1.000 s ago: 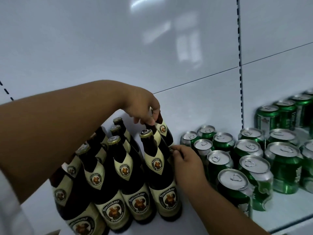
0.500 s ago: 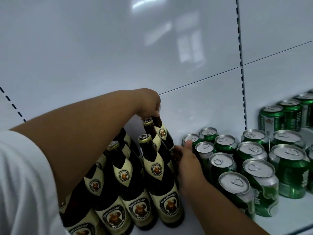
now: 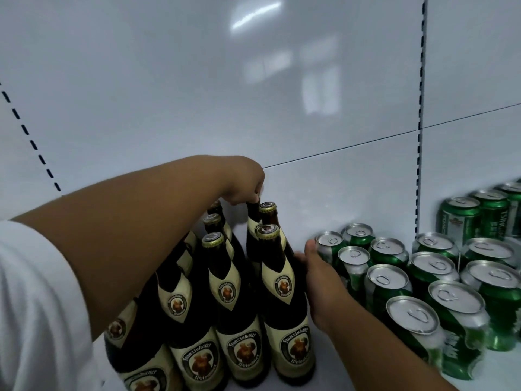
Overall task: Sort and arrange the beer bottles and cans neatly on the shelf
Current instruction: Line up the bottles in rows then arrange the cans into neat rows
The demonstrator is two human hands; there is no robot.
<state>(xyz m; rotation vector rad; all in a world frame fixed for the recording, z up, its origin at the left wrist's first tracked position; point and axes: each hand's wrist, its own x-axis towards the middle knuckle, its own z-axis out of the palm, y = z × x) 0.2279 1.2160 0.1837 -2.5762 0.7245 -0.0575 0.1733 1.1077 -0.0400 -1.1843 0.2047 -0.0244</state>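
Brown glass bottles stood clustered at left of white shelf, green cans packed in rows at right. Left hand pinched top of rear bottle, probably to nudge into line. Right hand, fingers straight, pressed flat between bottle group and cans, likely squaring edge, keeping kinds apart.

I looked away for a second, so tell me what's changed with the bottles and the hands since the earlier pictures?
The left hand keeps its grip on the back bottle by the top and has stood it straighter behind the right-hand row. The right hand has slid back between the bottles and the green cans. The cans stayed put.
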